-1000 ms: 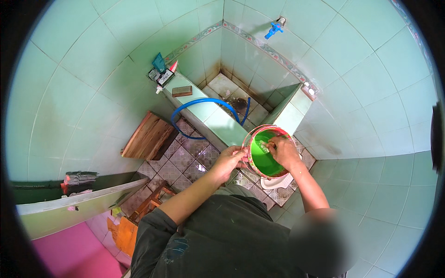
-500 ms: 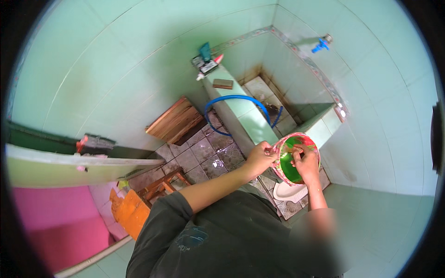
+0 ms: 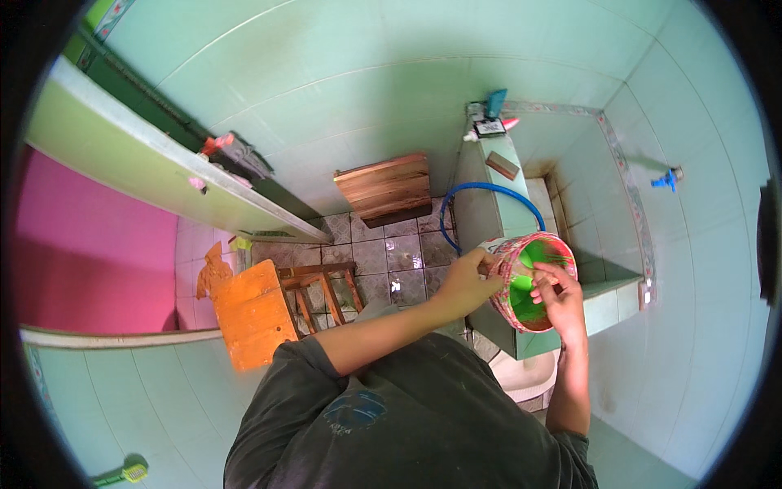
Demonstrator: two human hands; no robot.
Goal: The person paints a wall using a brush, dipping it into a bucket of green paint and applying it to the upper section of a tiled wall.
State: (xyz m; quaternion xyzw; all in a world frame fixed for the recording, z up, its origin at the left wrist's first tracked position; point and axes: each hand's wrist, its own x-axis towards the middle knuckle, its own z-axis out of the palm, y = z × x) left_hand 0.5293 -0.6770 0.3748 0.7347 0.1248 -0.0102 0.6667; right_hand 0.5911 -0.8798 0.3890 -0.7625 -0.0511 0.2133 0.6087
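A bucket-like container (image 3: 507, 262) is tilted in front of me, with a red-and-white patterned outside and a bright green inside. My left hand (image 3: 471, 284) is closed at its left side, fingertips pressed against the patterned wall. Over the opening, my right hand (image 3: 560, 300) has its fingers curled and pinched together. Whatever those fingers hold, if anything, is too small to make out. Behind the container runs a pale green tiled ledge (image 3: 511, 213).
A blue hose (image 3: 493, 186) loops over the ledge, near a brown block (image 3: 503, 165). Wooden boards (image 3: 387, 187) lean on the far wall. An orange wooden stool (image 3: 254, 314) is at left, by a door (image 3: 175, 167). A squat toilet (image 3: 521, 375) lies below the container.
My view has turned, so the room appears shifted and rotated. The container now shows more of its patterned side. My right hand has moved a little toward its right rim.
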